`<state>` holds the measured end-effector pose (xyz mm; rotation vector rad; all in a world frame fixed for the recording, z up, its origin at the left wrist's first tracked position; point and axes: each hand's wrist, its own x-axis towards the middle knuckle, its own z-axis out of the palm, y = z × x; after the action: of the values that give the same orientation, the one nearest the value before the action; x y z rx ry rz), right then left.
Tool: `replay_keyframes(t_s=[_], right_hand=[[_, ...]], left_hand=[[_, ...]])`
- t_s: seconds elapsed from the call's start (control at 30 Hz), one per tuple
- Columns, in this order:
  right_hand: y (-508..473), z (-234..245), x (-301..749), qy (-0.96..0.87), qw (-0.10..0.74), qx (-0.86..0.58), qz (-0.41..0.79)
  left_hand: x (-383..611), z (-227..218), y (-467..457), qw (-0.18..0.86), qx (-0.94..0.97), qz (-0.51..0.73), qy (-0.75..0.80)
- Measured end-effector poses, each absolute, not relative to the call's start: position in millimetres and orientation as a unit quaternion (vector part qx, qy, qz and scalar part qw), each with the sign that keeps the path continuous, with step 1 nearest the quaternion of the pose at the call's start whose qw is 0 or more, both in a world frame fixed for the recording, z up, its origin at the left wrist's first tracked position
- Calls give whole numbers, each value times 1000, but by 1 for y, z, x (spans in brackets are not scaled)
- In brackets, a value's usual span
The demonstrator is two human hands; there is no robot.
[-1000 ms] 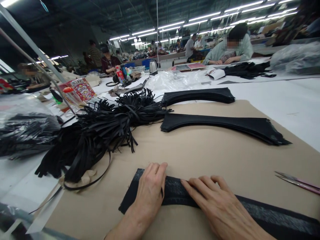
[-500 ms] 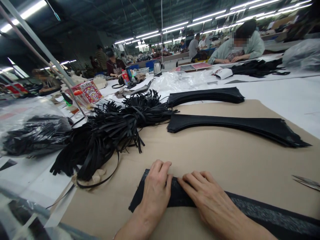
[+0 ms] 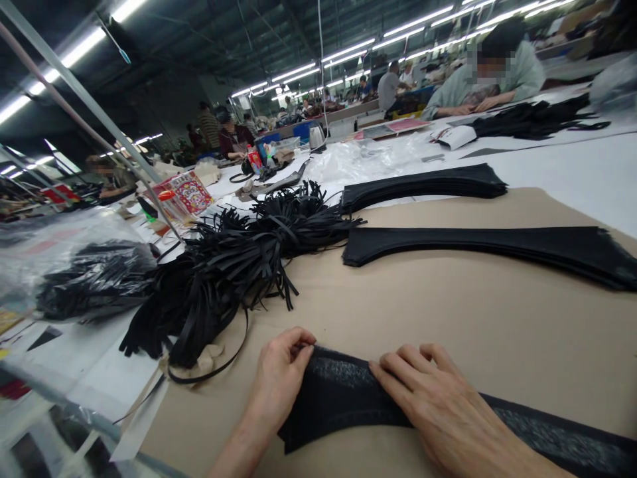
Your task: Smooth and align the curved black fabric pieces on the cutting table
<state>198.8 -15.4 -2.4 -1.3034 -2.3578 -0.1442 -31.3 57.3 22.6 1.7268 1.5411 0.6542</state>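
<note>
A long black fabric piece [image 3: 343,398] lies on the brown paper sheet [image 3: 448,312] right in front of me. My left hand [image 3: 279,382] pinches the piece's left end, with the fingers curled over its far edge. My right hand [image 3: 428,398] lies flat on the piece just to the right, fingers stretched out and pressing it down.
A heap of black strips [image 3: 223,272] lies to the left. Two stacks of long black cut pieces [image 3: 478,245] [image 3: 423,182] lie further back. A clear bag of black material [image 3: 94,279] sits at far left. Other people work at tables behind.
My left hand went from lying flat on the fabric to pinching its left end. The view shifted right; scissors at the right edge are out of view.
</note>
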Motion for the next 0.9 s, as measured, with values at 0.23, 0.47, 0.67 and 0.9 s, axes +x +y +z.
replay_keyframes(t_s=[0.23,0.47,0.67,0.9], right_hand=[[-14,-7,200,-850,229,-472,-51],[-14,-9,200,-847,244,-471,-47],[-14,-7,200,-843,257,-470,-40],[-14,-7,200,-841,261,-470,-64]], left_hand=[[-31,17,61,292,700,236,607],[-30,13,63,282,690,236,623],[-29,16,63,289,683,238,628],[-29,18,63,237,710,214,628]])
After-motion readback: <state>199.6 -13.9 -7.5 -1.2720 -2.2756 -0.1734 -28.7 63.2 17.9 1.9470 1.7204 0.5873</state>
